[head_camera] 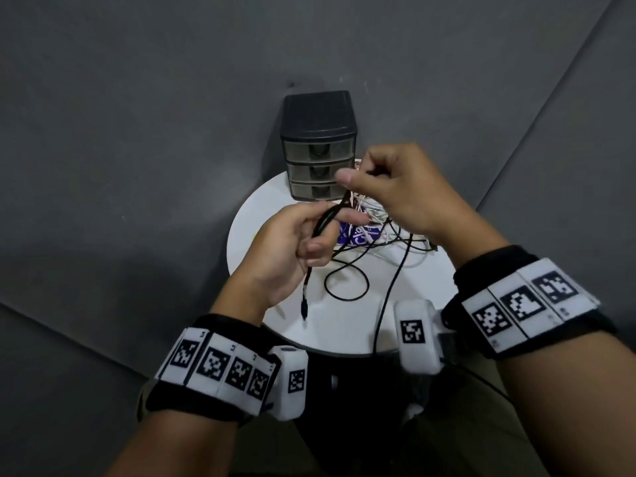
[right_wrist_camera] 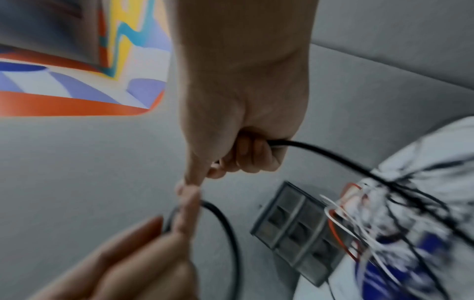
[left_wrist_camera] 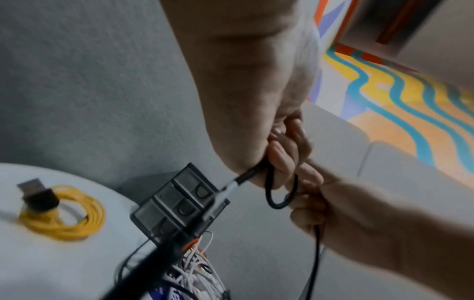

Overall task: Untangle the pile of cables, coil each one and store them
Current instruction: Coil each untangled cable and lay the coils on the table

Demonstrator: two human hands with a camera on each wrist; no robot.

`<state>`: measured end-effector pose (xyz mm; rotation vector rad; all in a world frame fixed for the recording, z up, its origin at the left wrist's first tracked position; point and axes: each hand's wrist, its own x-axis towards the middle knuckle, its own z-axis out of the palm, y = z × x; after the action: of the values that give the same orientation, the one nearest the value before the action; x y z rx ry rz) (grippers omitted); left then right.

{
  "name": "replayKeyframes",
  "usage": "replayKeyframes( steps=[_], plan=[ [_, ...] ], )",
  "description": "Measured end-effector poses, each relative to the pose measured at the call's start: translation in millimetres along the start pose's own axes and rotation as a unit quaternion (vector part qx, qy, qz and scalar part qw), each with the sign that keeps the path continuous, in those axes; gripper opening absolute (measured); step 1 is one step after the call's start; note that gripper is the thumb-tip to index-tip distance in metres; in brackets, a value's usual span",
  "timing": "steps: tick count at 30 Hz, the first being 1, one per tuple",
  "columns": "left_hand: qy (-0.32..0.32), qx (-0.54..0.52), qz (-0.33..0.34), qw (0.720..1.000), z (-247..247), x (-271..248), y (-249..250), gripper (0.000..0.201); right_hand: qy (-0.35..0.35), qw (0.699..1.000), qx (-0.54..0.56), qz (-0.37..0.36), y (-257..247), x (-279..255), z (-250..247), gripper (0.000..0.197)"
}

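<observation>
Over a round white table (head_camera: 344, 332) my left hand (head_camera: 320, 232) grips a black cable (head_camera: 395, 280) between thumb and fingers. Its plug end (head_camera: 304, 306) dangles below the palm. My right hand (head_camera: 358, 175) is curled round the same cable a little higher, above the tangled pile (head_camera: 373, 211) of white, black and orange cables. In the left wrist view a short black loop (left_wrist_camera: 279, 205) hangs from my left fingers (left_wrist_camera: 282, 158), with the right hand (left_wrist_camera: 346, 213) beside it. In the right wrist view the cable (right_wrist_camera: 320, 150) leaves my right fist (right_wrist_camera: 251, 154) toward the pile (right_wrist_camera: 372, 213).
A small black three-drawer box (head_camera: 318, 132) stands at the table's far edge, drawers closed. A blue packet (head_camera: 358, 235) lies under the pile. A coiled yellow cable (left_wrist_camera: 66, 215) lies on the table's left side. Grey floor surrounds the table.
</observation>
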<state>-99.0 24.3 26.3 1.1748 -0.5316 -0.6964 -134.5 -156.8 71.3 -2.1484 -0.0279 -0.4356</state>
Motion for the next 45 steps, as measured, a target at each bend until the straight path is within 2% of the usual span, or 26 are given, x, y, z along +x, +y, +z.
replayKeyframes(
  steps=[3, 6, 8, 11, 13, 15, 17, 18, 21, 24, 27, 31, 35, 37, 39, 42, 45],
  plan=[
    [0.003, -0.045, 0.017, 0.999, 6, 0, 1, 0.043, 0.034, 0.992, 0.104, 0.06, 16, -9, 29, 0.047],
    [0.065, -0.09, 0.066, 0.992, 8, 11, 4, 0.042, 0.036, 0.969, 0.202, 0.137, 29, -23, 58, 0.042],
    [0.12, -0.118, 0.109, 0.98, 4, 17, 11, 0.037, -0.016, 0.978, 0.161, 0.128, 34, -31, 65, 0.041],
    [0.171, -0.083, 0.121, 0.974, -6, 26, 18, 0.024, -0.151, 0.983, 0.049, 0.088, 24, -36, 59, 0.038],
    [0.172, 0.026, 0.1, 0.98, -8, 28, 15, 0.023, -0.229, 0.972, -0.011, 0.053, 5, -32, 48, 0.034],
    [0.158, 0.149, 0.081, 0.973, -9, 26, 7, 0.028, -0.26, 0.964, -0.049, 0.019, -12, -24, 31, 0.032],
    [0.129, 0.204, 0.07, 0.968, -10, 20, 0, 0.03, -0.247, 0.968, -0.052, 0.001, -24, -15, 10, 0.031],
    [0.106, 0.192, 0.068, 0.973, -10, 16, -2, 0.031, -0.228, 0.972, -0.056, -0.003, -29, -11, 0, 0.03],
    [0.055, 0.109, 0.055, 0.991, -5, 7, 0, 0.038, -0.145, 0.988, -0.059, -0.01, -30, -5, -23, 0.03],
    [0.011, 0.011, 0.022, 1.0, 7, 2, 6, 0.048, -0.057, 0.998, 0.007, 0.023, -20, -6, -22, 0.027],
    [-0.002, -0.039, 0.048, 0.998, 12, 1, 10, 0.047, -0.021, 0.994, 0.081, 0.063, 0, -10, -4, 0.028],
    [0.058, -0.068, 0.095, 0.991, 11, 4, 14, 0.036, -0.093, 0.981, 0.118, 0.123, 16, -22, 24, 0.033],
    [0.098, -0.152, 0.085, 0.98, 8, 9, 5, 0.033, -0.209, 0.972, -0.025, 0.101, 4, -28, 32, 0.028],
    [0.118, -0.108, 0.08, 0.984, 5, 10, -3, 0.03, -0.267, 0.954, -0.105, 0.083, -9, -27, 26, 0.026],
    [0.127, -0.014, 0.072, 0.989, 1, 9, -9, 0.029, -0.312, 0.936, -0.143, 0.077, -18, -26, 15, 0.023],
    [0.109, 0.131, 0.056, 0.984, 0, 6, -12, 0.032, -0.311, 0.943, -0.109, 0.04, -27, -26, -4, 0.019],
    [0.094, 0.144, 0.04, 0.984, 1, 2, -10, 0.036, -0.221, 0.974, -0.041, 0.027, -30, -20, -20, 0.019]
  ],
)
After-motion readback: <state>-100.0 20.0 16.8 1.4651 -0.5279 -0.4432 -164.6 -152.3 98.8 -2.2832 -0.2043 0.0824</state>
